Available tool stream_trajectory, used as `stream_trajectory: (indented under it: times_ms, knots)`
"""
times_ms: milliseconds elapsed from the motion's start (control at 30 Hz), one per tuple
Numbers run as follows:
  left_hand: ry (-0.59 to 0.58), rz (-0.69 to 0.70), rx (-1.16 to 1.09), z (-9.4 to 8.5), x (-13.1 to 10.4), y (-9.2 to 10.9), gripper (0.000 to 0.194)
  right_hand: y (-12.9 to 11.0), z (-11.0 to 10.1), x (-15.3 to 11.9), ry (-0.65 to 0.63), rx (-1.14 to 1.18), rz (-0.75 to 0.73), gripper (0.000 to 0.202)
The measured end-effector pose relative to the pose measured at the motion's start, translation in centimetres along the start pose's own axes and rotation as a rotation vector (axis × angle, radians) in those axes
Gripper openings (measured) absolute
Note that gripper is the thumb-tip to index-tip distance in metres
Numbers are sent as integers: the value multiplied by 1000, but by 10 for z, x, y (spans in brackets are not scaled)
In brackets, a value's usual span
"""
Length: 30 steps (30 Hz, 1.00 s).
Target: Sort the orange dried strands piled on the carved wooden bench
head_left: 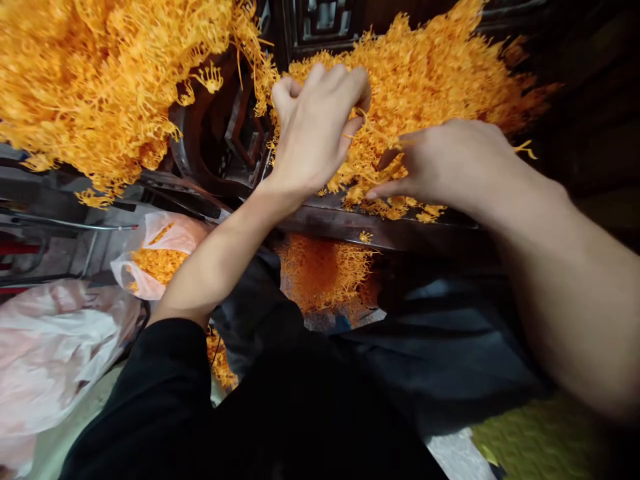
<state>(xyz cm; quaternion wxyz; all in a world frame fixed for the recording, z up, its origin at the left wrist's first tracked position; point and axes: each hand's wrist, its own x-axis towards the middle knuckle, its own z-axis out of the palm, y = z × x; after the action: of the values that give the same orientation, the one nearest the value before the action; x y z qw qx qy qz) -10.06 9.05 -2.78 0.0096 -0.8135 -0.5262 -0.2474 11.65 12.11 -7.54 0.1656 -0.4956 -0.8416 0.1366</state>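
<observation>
Leftward, a pink bag [165, 257] is sitting below the table edge [350, 227], holding orange strands. Centrally, the left hand [315, 127] is closing its fingers around a pinch of strands from the orange heap [440, 73]; the right hand [445, 163] is pressing into it, fingers curled together. Likely risk: loose strands are overhanging the edge and could spill.

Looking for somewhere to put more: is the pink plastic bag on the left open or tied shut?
Open: the pink plastic bag gapes, showing orange strands inside.
</observation>
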Motion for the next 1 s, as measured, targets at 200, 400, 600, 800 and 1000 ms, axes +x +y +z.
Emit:
stream_trajectory:
  times_ms: [200,400,600,800,1000]
  knots:
    - [-232,49,398,-19,15,1,51,48,17,9,377,206,-244,65]
    - [-107,-10,-104,-2,4,-10,21,22,-7,-3,149,332,-102,30]
    - [-159,-41,-634,20,5,-22,46,-24,-15,-11,19,640,-11,32]
    - [-278,-36,-732,15,4,-12,52,-45,-17,-12,-73,1271,119,35]
    - [-565,-52,-662,-6,3,4,44,-52,-36,-15,211,1263,277,18]
